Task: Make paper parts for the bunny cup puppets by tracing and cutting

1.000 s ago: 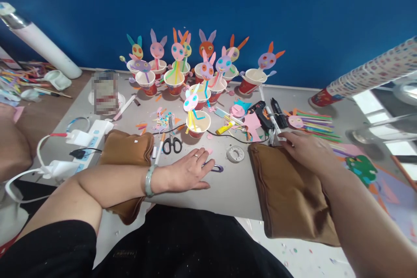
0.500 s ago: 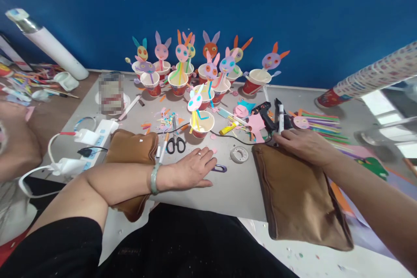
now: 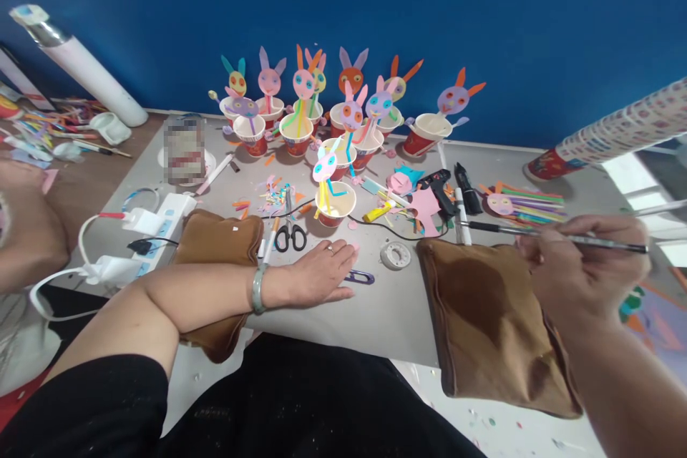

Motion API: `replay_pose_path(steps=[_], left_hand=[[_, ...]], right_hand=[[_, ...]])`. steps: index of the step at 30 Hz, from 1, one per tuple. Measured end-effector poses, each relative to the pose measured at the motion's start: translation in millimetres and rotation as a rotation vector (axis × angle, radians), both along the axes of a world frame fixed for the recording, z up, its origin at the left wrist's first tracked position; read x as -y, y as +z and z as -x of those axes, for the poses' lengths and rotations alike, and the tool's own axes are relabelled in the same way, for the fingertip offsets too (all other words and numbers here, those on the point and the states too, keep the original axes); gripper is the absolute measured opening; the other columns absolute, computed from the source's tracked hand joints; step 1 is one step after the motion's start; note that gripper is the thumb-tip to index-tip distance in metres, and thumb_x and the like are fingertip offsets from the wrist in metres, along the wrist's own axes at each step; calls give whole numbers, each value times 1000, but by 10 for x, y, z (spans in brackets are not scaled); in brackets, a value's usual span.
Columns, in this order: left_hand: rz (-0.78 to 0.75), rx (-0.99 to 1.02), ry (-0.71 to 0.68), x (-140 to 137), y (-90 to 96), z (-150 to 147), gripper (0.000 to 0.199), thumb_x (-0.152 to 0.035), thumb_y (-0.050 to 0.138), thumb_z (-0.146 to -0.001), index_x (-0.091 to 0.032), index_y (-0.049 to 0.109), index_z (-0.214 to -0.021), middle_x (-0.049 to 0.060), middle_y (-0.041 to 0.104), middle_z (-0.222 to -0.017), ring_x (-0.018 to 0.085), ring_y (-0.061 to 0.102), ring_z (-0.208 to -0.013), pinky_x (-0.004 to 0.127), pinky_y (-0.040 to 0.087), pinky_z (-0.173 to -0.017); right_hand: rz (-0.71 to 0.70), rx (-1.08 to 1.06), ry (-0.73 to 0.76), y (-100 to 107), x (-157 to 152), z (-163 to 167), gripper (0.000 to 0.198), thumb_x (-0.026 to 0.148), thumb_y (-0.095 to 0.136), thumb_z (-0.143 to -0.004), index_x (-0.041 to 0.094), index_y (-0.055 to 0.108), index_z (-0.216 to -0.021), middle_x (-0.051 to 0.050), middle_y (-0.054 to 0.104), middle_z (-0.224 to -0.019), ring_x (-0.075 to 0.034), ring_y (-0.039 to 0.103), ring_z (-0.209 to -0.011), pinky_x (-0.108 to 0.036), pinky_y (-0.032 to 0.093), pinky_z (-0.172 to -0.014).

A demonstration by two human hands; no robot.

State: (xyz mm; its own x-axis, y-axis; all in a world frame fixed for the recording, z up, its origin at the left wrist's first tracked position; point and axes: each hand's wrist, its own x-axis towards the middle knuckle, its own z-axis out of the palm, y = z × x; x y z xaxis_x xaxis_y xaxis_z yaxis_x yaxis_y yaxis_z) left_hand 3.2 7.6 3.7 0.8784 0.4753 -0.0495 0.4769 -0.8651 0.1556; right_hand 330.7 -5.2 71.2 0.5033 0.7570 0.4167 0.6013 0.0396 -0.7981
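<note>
My left hand (image 3: pixel 318 275) lies flat on the grey table, its fingers stretched out and a pale green bangle on the wrist. Partly covered by its fingers are a purple utility knife (image 3: pixel 361 277) and a small pink paper piece. Above the right cushion, my right hand (image 3: pixel 582 268) is closed around a pen (image 3: pixel 499 228), whose black grip points left. A white marker (image 3: pixel 462 209) lies just beyond the brown cushion (image 3: pixel 483 315). Nearest to my left hand stands a paper cup with a paper rabbit (image 3: pixel 339 204); black-handled scissors (image 3: pixel 290 235) lie to its left.
Several cups with paper rabbits (image 3: pixel 297 130) stand along the blue wall. A glue gun (image 3: pixel 443 193), tape roll (image 3: pixel 396 255), paper scraps and pipe cleaners (image 3: pixel 537 202) lie around. Left are a power strip (image 3: pixel 170 222), another brown cushion (image 3: pixel 217 236) and another person's arm (image 3: pixel 32 229).
My right hand has moved right, away from the marker and black tool beyond the cushion, and now holds a pen. My left hand stays in place. The view has shifted slightly.
</note>
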Motion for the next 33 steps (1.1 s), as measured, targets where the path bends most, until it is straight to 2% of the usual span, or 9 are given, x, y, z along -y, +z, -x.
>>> replay_pose_path(steps=[2,6,9,11,16,21,24,29,33], left_hand=[[0,10,13,-5,-9,-19,66,-52,53,-100,-2,46,-143,23,56,-140,33,52,-129,41,41,-102],[-36,23,29,11,-42,-47,69,-54,55,-99,-1,45,-144,23,56,-138,33,51,-128,42,40,-103],[-74,7,44,27,-66,-67,73,-56,55,-98,0,44,-144,23,56,-137,34,51,-127,43,40,-102],[-80,-8,55,32,-80,-79,76,-58,54,-98,1,44,-145,23,56,-137,34,51,-126,43,39,-101],[-38,2,69,14,-106,-70,80,-62,52,-98,-3,40,-149,22,53,-142,34,49,-130,42,39,-100],[-13,-18,53,-3,-96,-58,76,-62,49,-99,-5,43,-148,21,54,-145,34,48,-130,43,38,-100],[-24,-39,70,3,-93,-77,79,-64,47,-99,-4,41,-150,22,52,-147,34,48,-131,42,37,-101],[-23,-58,50,8,-101,-111,76,-64,43,-101,-5,44,-149,21,47,-154,35,46,-133,43,35,-105],[-32,-49,52,2,-99,-115,79,-63,45,-100,-1,43,-149,23,50,-150,34,48,-131,42,35,-104]], right_hand=[[-89,-217,178,43,2,241,32,29,68,-63,29,38,-77,11,45,-48,-13,42,-36,-28,36,-42],[7,-642,259,40,42,769,26,23,67,-67,26,44,-77,11,47,-50,-10,44,-39,-23,32,-42],[207,-813,418,-92,63,1079,23,31,63,-76,25,58,-97,2,70,-70,-15,60,-53,-32,49,-56],[270,-863,497,-232,60,1207,26,37,61,-80,23,63,-101,-3,75,-83,-17,67,-67,-36,55,-70],[295,-762,513,-548,42,1301,21,45,64,-89,24,62,-90,2,66,-74,-14,60,-60,-33,54,-67],[258,-695,497,-699,20,1240,25,49,61,-94,25,58,-86,5,61,-67,-12,55,-53,-31,53,-63],[236,-621,467,-760,-1,1174,21,45,60,-96,25,58,-88,4,63,-69,-13,57,-57,-29,51,-59],[227,-541,533,-777,49,1134,25,41,55,-98,25,63,-115,-1,73,-83,-16,66,-63,-37,57,-70],[253,-238,549,-736,130,1143,21,38,60,-94,27,68,-109,-3,76,-87,-20,70,-66,-40,59,-70]])
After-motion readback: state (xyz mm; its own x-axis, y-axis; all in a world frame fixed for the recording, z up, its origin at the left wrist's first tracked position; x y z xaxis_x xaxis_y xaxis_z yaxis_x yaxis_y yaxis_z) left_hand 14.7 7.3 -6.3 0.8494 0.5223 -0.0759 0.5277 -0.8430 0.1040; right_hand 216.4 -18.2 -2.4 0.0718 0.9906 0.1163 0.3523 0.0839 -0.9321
